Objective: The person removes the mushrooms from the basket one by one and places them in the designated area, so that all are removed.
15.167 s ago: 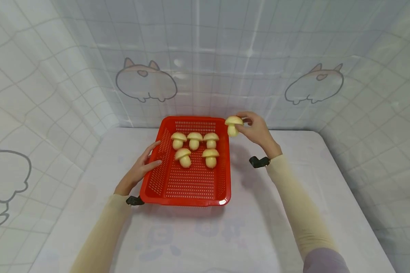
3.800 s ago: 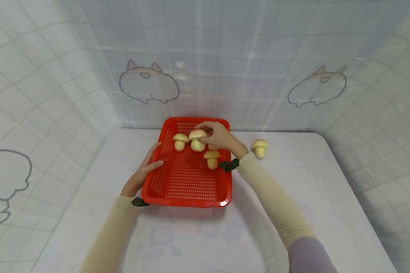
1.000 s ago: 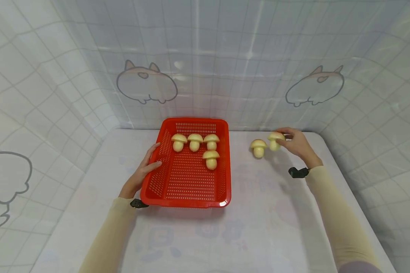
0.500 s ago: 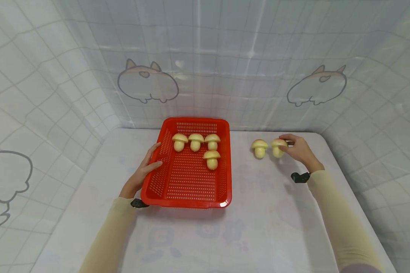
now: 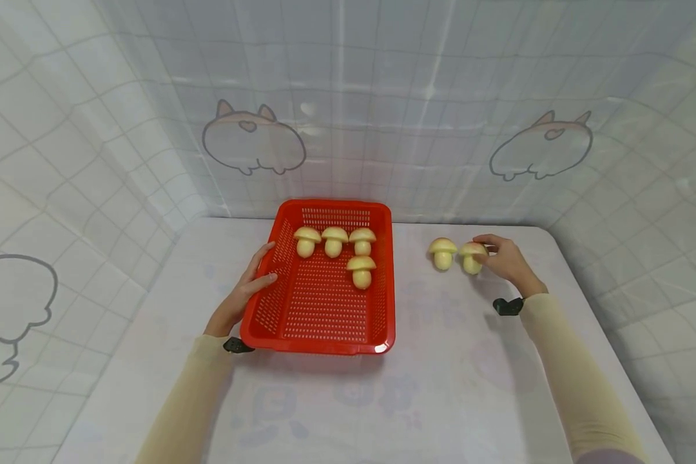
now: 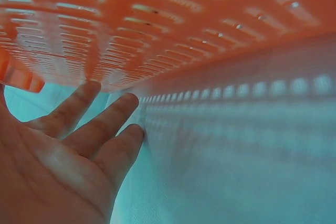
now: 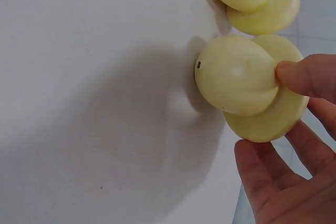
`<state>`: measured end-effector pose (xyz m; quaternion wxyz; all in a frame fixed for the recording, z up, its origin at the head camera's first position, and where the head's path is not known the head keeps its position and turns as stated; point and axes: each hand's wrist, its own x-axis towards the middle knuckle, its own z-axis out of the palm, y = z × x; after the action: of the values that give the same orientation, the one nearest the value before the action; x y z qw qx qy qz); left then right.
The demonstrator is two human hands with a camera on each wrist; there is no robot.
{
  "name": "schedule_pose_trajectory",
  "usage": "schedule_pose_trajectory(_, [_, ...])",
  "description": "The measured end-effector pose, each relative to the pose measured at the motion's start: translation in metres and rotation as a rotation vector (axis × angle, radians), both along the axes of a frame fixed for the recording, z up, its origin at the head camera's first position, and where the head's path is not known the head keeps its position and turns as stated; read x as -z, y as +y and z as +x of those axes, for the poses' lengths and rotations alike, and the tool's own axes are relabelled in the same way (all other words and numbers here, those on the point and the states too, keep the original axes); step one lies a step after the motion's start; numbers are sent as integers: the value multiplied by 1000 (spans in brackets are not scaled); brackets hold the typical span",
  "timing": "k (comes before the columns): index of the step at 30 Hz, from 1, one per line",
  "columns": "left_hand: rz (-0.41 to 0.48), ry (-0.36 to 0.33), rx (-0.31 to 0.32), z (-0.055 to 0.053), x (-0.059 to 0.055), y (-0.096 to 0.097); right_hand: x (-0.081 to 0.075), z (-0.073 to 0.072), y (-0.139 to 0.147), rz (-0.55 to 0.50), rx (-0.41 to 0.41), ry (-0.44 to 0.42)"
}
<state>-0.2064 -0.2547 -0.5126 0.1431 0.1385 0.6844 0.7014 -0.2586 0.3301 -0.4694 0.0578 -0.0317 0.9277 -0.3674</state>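
In the head view, a red plastic basket with slotted walls holds several pale yellow toy mushrooms, such as the front mushroom. My left hand rests against the basket's left rim, its thumb and forefinger reaching over the edge. The left wrist view shows its other fingers extended below the basket wall. My right hand pinches a toy mushroom between thumb and fingers, low at the white tabletop. Just left of it lies another toy mushroom, close beside but slightly apart.
A white patterned cloth covers the table. Behind it hangs a gridded curtain with animal drawings, and similar curtains flank both sides. The table's right edge runs beyond my right forearm.
Over the last second my right hand has lowered the mushroom to the table, beside the other one. Earlier, both mushrooms left the basket. The left hand has stayed at the rim.
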Motion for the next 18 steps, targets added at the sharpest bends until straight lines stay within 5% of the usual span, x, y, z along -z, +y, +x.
schedule_pose_trajectory(18, [-1,-9,4,1,-4,0,0,-6,-1,-23,-31,5])
